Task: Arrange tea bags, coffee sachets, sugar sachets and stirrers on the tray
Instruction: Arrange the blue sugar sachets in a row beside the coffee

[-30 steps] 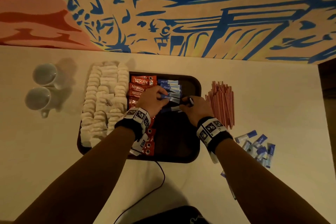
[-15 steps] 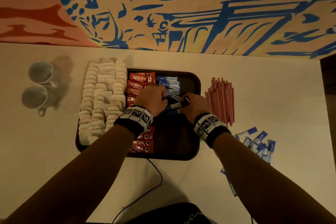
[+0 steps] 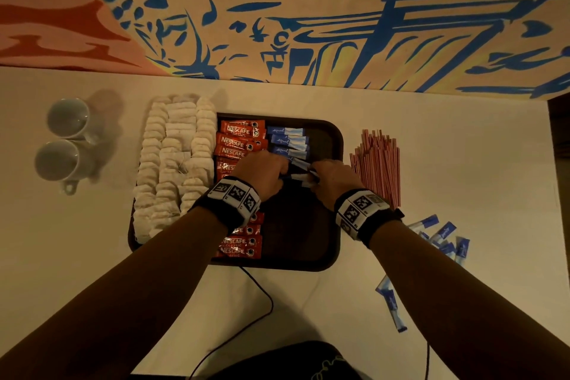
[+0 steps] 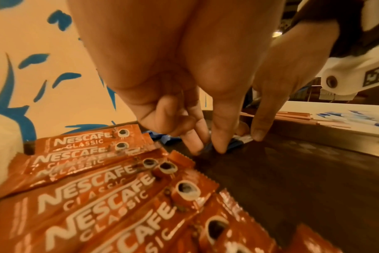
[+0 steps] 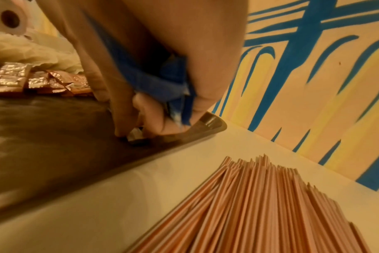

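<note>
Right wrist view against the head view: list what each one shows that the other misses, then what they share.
Only the right wrist view shows the bunch of blue sachets tucked in the right hand, plus a paper roll. Only the head view shows two cups, loose blue sachets on the table, and the left hand. Both show the tray, stirrers, coffee sachets and tea bags.

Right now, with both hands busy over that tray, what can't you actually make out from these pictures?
- How many blue sugar sachets the right hand holds: its fingers cover the bundle in the right wrist view.
- The middle coffee sachets: the left hand and its wristband hide them in the head view.
- The print on the loose sachets on the table: too small.
- The stirrers: cut off by the right wrist view's bottom edge.
</note>
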A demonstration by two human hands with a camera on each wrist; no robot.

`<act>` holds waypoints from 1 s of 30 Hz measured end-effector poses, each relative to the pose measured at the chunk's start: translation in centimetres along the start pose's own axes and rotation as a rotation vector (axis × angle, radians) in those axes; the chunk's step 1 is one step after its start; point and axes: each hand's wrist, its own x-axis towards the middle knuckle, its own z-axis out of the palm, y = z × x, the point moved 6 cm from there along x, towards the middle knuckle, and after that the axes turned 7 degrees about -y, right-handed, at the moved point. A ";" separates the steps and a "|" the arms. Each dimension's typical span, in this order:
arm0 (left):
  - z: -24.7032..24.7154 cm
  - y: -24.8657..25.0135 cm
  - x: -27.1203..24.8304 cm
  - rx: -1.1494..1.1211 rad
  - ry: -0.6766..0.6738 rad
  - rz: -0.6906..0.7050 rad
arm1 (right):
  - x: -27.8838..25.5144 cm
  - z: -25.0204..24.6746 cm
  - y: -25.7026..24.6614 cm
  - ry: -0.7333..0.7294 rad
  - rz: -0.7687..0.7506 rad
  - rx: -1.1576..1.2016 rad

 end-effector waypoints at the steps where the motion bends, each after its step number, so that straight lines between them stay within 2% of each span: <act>1: -0.1 -0.1 0.1 -0.003 -0.003 -0.004 | -0.1 0.1 -0.1 -0.009 -0.010 -0.040; 9: -0.7 -0.8 0.8 -0.038 0.022 -0.039 | -1.2 0.4 0.1 -0.086 -0.087 -0.209; 15: -0.7 -1.2 1.1 -0.089 0.017 -0.053 | -1.2 0.5 0.3 -0.144 -0.084 -0.191; 23: -0.8 -0.8 1.2 -0.076 0.041 -0.066 | -1.3 0.2 -0.3 -0.121 -0.104 -0.261; 27: -1.0 -0.3 1.2 -0.021 0.061 -0.014 | -1.2 0.5 -0.4 -0.159 -0.117 -0.208; 30: -1.3 -0.6 1.2 -0.084 0.099 -0.017 | -0.7 0.5 -0.7 -0.151 -0.118 -0.154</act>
